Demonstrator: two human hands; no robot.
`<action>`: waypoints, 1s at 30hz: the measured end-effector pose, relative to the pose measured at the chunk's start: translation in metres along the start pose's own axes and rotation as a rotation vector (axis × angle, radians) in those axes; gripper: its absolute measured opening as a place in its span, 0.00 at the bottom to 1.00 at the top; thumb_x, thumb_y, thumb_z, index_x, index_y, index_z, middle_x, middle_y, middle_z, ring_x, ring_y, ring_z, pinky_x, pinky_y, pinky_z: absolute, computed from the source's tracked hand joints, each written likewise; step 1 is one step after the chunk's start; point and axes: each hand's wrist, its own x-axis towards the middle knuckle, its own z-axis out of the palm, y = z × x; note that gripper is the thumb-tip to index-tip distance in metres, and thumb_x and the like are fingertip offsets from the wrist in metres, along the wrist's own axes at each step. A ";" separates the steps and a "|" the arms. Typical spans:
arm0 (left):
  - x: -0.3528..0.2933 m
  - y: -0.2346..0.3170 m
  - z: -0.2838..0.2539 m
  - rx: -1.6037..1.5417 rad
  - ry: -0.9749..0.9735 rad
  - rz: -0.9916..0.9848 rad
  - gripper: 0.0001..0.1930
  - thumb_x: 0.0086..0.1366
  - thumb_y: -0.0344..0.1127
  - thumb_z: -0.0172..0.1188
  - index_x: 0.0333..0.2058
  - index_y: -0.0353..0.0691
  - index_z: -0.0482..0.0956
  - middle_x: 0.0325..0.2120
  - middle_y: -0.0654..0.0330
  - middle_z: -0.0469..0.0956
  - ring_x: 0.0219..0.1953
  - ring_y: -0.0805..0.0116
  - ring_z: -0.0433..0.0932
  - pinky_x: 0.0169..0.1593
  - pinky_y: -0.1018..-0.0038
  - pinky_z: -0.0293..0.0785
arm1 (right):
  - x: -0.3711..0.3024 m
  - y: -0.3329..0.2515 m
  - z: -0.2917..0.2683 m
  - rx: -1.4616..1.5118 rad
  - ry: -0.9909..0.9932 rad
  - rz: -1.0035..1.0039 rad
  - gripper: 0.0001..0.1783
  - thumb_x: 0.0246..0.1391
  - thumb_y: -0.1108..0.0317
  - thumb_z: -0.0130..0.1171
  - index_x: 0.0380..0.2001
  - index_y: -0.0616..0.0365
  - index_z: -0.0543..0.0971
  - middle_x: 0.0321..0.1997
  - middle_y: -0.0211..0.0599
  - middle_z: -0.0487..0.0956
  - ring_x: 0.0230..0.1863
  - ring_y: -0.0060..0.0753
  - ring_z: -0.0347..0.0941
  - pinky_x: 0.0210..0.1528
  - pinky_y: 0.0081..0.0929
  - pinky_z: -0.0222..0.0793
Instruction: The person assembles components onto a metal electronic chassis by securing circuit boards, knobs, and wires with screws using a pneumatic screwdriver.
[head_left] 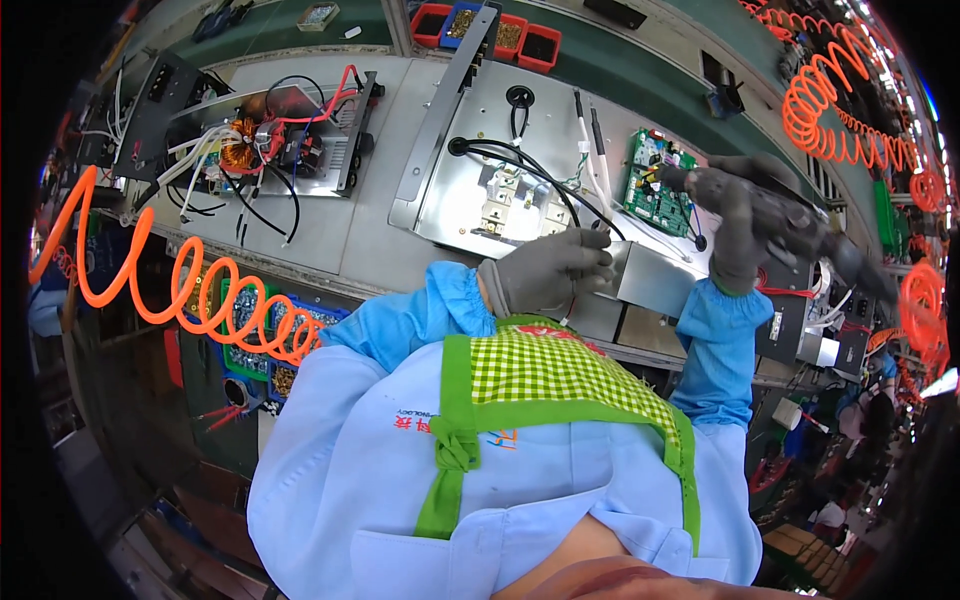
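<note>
One black tool point(803, 218) fills our tight right grip point(738, 235) by the green board point(648, 192); our left grip point(548, 271) curls, inside hidden.

Chassis point(450, 190): sheet metal, smooth, glossy enough to throw glare my way.
Circuit board point(640, 190), on the chassis: green, semi-gloss.
Cables point(552, 182), across the chassis: black, smooth, plastic-looking.
Desk point(350, 230), under the chassis: pale grey, smooth, low sheen.
Bins point(536, 62), beyond the chassis: moulded plastic.
Coiled hose point(797, 108), right of the chassis: orange plastic, glossy.
Left grip point(550, 270), at the chassis's near edge: matt grey cloth glove; right grip point(738, 235), beside it, likewise.
Power tool point(770, 205), right of the chassis: dark, mostly dull casing.
Apron point(560, 370), nearer than the chassis: checked cloth, matt.
</note>
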 end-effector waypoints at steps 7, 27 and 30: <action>-0.007 0.024 0.005 -0.466 0.063 -0.347 0.22 0.67 0.30 0.47 0.57 0.30 0.59 0.46 0.49 0.71 0.49 0.64 0.74 0.50 0.73 0.73 | -0.005 0.064 0.001 -0.075 -0.101 0.016 0.23 0.46 0.78 0.61 0.46 0.61 0.66 0.33 0.40 0.77 0.34 0.27 0.75 0.38 0.28 0.75; 0.002 0.022 -0.003 -0.654 0.214 -0.319 0.19 0.68 0.37 0.46 0.53 0.31 0.64 0.35 0.60 0.72 0.27 0.82 0.69 0.27 0.88 0.65 | 0.012 0.053 0.031 -0.107 -0.114 0.285 0.17 0.44 0.78 0.64 0.36 0.58 0.69 0.29 0.34 0.76 0.30 0.24 0.76 0.32 0.23 0.75; 0.003 0.027 -0.003 -0.651 0.234 -0.342 0.13 0.68 0.36 0.48 0.46 0.34 0.70 0.32 0.62 0.73 0.24 0.82 0.69 0.25 0.89 0.66 | 0.007 0.049 0.029 -0.072 -0.112 0.278 0.18 0.44 0.78 0.65 0.37 0.59 0.70 0.30 0.35 0.76 0.30 0.25 0.76 0.32 0.24 0.76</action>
